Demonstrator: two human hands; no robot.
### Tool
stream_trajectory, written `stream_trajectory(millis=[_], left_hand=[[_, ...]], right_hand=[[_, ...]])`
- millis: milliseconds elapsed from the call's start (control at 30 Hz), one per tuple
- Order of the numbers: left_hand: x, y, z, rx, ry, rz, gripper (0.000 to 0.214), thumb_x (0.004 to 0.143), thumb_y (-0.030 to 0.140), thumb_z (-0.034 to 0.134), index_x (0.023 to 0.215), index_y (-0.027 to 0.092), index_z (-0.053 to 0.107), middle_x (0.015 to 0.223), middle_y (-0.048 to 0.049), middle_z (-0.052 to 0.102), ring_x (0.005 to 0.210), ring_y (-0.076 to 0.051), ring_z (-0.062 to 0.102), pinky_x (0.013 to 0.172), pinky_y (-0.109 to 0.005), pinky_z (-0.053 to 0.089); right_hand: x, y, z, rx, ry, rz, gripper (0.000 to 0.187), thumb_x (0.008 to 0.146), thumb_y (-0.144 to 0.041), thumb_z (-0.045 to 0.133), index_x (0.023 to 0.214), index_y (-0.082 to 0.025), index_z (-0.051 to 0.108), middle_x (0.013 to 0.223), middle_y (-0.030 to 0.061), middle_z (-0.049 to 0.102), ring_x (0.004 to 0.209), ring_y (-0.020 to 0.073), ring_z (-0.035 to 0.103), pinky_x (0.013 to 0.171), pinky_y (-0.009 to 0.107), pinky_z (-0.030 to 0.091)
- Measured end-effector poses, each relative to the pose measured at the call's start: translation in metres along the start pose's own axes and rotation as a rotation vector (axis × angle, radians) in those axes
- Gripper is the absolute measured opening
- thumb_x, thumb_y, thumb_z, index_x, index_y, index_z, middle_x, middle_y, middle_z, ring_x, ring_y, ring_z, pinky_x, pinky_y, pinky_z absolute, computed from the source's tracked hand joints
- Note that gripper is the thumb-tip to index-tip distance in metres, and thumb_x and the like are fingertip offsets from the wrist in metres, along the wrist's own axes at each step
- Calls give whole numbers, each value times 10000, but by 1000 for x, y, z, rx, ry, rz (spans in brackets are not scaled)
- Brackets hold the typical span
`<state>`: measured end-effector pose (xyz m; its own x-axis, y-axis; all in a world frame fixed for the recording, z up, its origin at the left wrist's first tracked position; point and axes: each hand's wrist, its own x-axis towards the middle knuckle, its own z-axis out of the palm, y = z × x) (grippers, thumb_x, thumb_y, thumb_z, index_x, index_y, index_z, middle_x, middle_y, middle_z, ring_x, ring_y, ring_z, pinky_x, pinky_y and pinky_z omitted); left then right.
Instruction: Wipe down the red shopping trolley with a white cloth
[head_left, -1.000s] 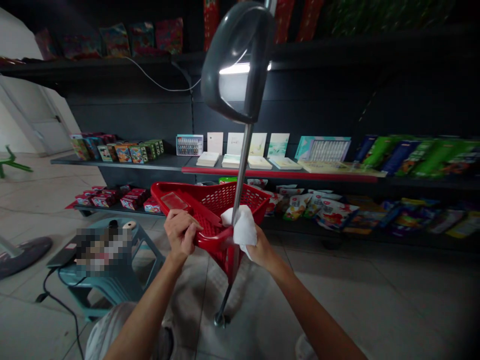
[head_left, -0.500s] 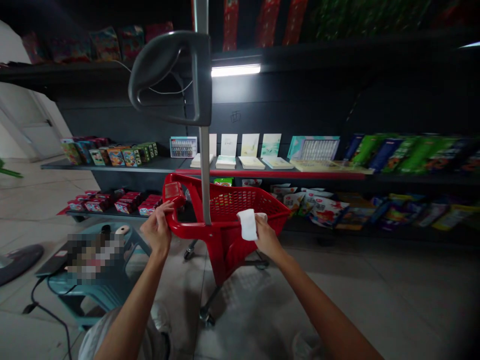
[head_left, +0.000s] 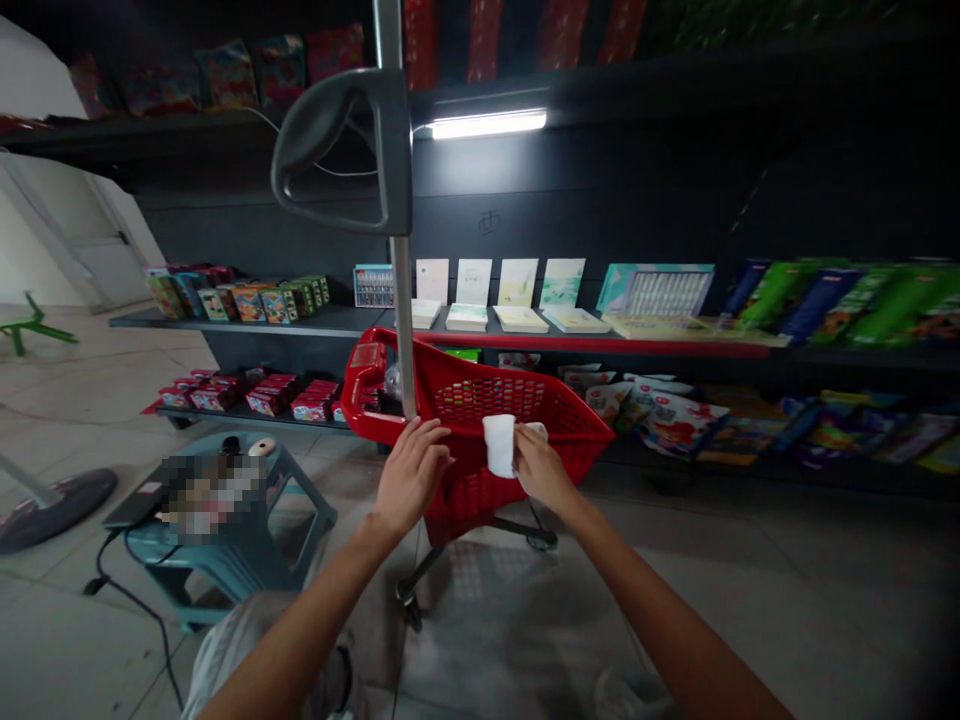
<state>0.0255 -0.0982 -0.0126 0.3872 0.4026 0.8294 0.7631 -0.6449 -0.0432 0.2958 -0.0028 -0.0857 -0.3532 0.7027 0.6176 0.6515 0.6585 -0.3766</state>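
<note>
**Two bare hands at the rim of a red cart, one pinching a cloth**

A folded white cloth (head_left: 499, 445) stands upright at the near rim of a red plastic basket cart (head_left: 487, 400), its lower end pinched between the fingers and thumb of the right hand (head_left: 541, 470), apparently so that it can be pressed on the plastic. The left hand (head_left: 411, 475) curves over the same rim, fingers close together, seemingly to steady the cart, beside its slim metal pole (head_left: 403, 310). A dark grey plastic handle (head_left: 341, 150) tops the pole. Behind, long dark metal shelves (head_left: 300, 322) carry colourful boxes and pale cards, while a teal plastic stool (head_left: 296, 510) stands left on the pale tiled floor (head_left: 67, 640).
</note>
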Motion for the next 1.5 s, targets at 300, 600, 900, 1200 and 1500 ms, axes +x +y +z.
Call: stream_trajectory(millis=[300, 600, 900, 1200, 1500], left_hand=[[-11, -23, 13, 152, -137, -20, 101, 1014, 200, 555, 1022, 203, 656, 1393, -68, 680, 1380, -212, 581, 1275, -517, 396], [-12, -33, 17, 124, -179, -43, 165, 1011, 154, 504, 1021, 199, 663, 1415, -68, 650, 1423, -211, 525, 1323, -506, 308], [-11, -31, 13, 99, -187, -112, 198, 969, 89, 483, 985, 202, 646, 1423, -71, 622, 1454, -226, 470, 1334, -539, 271], [-10, -33, 15, 108, -93, -181, 158, 962, 129, 549, 864, 220, 632, 1342, -53, 651, 1406, -228, 498, 1310, -568, 290], [-9, -36, 15, 107, -68, -172, 107, 998, 169, 541, 1011, 219, 635, 1290, -50, 673, 1389, -222, 519, 1314, -546, 284]], right_hand=[[2, 14, -5, -130, -27, 5, 380, 900, -100, 424, 1186, -145, 671, 1246, 161, 687, 1184, 282, 624, 1061, 437, 500], [-14, 54, -24, -309, -18, 73, 394, 900, -120, 427, 1207, -146, 673, 1251, 174, 678, 1227, 317, 603, 1062, 494, 507], [-15, 21, -18, -347, 25, 141, 400, 917, -136, 411, 1221, -150, 669, 1281, 180, 663, 1249, 339, 572, 1037, 510, 515], [-16, 11, -14, -376, 22, 93, 400, 924, -113, 397, 1219, -137, 667, 1293, 169, 672, 1266, 335, 578, 1116, 522, 454], [-13, 58, -41, -233, -113, 135, 385, 856, -142, 476, 1148, -176, 725, 1150, 142, 741, 1035, 285, 688, 917, 417, 553]])
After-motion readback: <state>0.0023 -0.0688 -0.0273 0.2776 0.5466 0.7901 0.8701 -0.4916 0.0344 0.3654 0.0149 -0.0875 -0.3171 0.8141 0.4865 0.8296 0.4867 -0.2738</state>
